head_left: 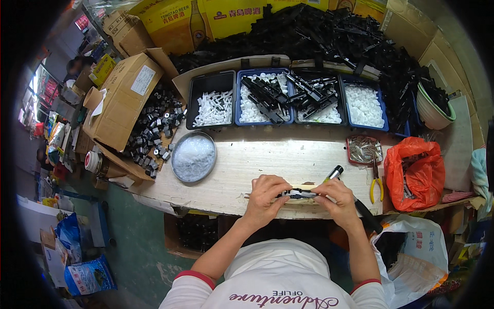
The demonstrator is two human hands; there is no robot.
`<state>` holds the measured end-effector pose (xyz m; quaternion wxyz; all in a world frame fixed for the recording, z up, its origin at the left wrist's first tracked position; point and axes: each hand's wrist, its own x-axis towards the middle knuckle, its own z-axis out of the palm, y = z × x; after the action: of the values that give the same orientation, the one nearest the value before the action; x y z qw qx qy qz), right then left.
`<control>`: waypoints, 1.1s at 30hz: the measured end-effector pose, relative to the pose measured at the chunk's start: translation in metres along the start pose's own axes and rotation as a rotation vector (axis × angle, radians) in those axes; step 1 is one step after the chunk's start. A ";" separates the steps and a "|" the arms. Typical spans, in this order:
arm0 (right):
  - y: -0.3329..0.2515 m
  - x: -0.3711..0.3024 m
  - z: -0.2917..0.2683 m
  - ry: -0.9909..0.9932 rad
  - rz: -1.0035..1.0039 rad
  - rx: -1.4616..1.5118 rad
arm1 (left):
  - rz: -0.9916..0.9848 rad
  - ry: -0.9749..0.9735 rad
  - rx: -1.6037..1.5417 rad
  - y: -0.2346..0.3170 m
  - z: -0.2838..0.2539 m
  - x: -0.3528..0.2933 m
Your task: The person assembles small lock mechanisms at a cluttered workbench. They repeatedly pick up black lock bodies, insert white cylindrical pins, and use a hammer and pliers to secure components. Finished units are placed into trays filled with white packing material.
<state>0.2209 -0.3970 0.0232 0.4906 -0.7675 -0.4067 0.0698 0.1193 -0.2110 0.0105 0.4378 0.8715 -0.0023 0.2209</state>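
At the bench's front edge, both my hands hold one long narrow black assembly [298, 194] with white and metal parts inside it. My left hand [266, 198] pinches its left end between thumb and fingers. The right end is gripped by the fingertips of my right hand [337, 200]. Passing beside and behind my right hand is a black stick-shaped tool [366, 212] with a silver collar. Part of that tool is hidden by the hand, so its exact kind cannot be made out.
Bins of small white parts [213, 109] line the back, black assemblies [309, 90] lying across some. Behind them rises a black heap [247, 49]. A round dish [175, 172] sits left; a metal-pin tray [350, 159], yellow-handled pliers [381, 189] and a red bag [432, 180] sit right.
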 end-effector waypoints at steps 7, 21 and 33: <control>0.008 -0.002 -0.002 -0.056 0.043 -0.139 | -0.108 -0.016 0.137 -0.010 0.019 -0.002; 0.009 0.007 0.004 -0.095 -0.049 -0.175 | -0.097 -0.023 0.160 -0.010 0.020 -0.002; 0.015 0.003 0.005 -0.092 -0.116 -0.253 | 0.021 0.032 0.179 -0.016 0.024 -0.008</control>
<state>0.2289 -0.3938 0.0088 0.3740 -0.7944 -0.4780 0.0245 0.1243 -0.2208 -0.0170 0.3558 0.9034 0.0153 0.2389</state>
